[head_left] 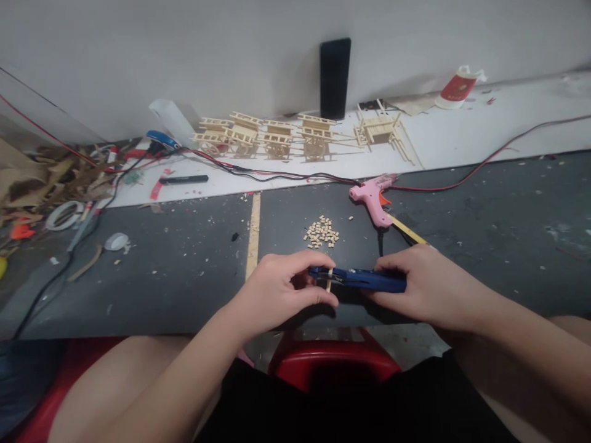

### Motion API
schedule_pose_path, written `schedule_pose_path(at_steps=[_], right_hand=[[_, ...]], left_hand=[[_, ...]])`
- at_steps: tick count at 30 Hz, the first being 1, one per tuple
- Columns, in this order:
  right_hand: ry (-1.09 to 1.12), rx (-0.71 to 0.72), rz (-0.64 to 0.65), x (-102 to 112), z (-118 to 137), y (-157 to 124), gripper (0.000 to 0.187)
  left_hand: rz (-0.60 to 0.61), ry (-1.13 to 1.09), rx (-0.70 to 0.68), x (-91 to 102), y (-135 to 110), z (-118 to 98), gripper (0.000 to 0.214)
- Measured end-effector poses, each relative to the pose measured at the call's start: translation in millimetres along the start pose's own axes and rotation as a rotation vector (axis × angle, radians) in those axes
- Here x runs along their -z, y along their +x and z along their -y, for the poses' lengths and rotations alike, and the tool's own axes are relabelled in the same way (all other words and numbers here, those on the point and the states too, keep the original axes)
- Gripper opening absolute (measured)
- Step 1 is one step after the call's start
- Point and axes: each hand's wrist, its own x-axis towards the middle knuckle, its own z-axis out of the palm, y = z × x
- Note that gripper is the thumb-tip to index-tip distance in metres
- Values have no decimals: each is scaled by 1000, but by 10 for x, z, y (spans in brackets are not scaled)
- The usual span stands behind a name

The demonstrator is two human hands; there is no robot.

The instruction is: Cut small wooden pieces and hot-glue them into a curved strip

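My right hand (427,286) is wrapped round the blue handles of a cutter (378,281), which points left just above the table's front edge. Between the thumb and forefinger of my left hand (279,286) is a short, pale wooden stick (329,283), standing crosswise at the cutter's jaws. From this angle I cannot tell whether the jaws are closed on the stick. A small heap of cut wooden bits (322,232) lies on the dark table (194,264) just beyond my hands.
A pink glue gun (373,200) lies right of the heap. Along the wall stand several miniature wooden carts (277,141), a black phone (335,79) and a red-and-white paper cup (457,88). Cables (272,175) cross the back, near a black pen (184,179). Scraps clutter the left.
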Motion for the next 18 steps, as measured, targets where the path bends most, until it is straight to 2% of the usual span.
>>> schedule_pose_path(at_steps=[3,13,18], right_hand=[[13,-4,6,3,-8,9,46],[24,-16,2,17,-45,26,73],[-35,-13,-59,-97,-83,76,79]], left_hand=[[-3,16,-13,-3,-8,10,31],[1,26,-23,29,12,8,34],[7,-37,-15,37,11,9,35]])
